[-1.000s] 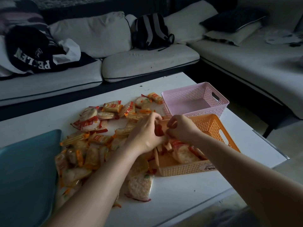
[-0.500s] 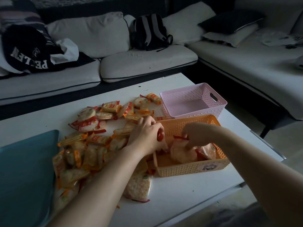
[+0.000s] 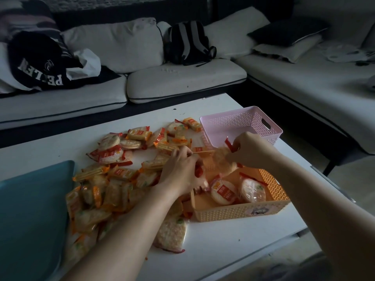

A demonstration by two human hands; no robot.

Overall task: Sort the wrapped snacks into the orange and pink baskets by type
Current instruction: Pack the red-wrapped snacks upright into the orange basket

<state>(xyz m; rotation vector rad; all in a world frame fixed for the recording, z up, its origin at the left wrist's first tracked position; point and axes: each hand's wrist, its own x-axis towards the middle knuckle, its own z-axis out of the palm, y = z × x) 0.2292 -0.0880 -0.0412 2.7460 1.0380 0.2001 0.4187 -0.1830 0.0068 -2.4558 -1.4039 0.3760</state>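
The sorting is only just getting under way: the orange basket (image 3: 239, 212) is holding two round packs (image 3: 223, 192) lying flat on its floor. The pink basket (image 3: 233, 122), sitting just beside it at its 1 o'clock, is showing nothing inside as far as the view reaches. The right hand (image 3: 250, 152) is hovering over the orange basket's far rim, its fingers pinching a round cracker pack (image 3: 222, 161) by its red end so that it is dangling above the basket. The left hand (image 3: 180, 173) is sitting at the basket's 10 o'clock corner, its fingers curling round a red-edged pack (image 3: 198, 171) whose type I cannot tell. Nearly everything is left to do: the pile of wrapped snacks (image 3: 113, 179), round and oblong ones mixed, is sprawling over the tabletop (image 3: 233, 248) from the basket's 8 o'clock round to 11 o'clock, a few packs lying against the pink basket's left wall. A teal tray (image 3: 30, 209) is touching the heap at 9 o'clock. At 12 o'clock a sofa (image 3: 182, 82) is carrying a backpack (image 3: 188, 43) and a dark garment (image 3: 40, 63). Nothing is blocking either basket's mouth, though the left forearm is crossing the pile's near part and hiding some packs.
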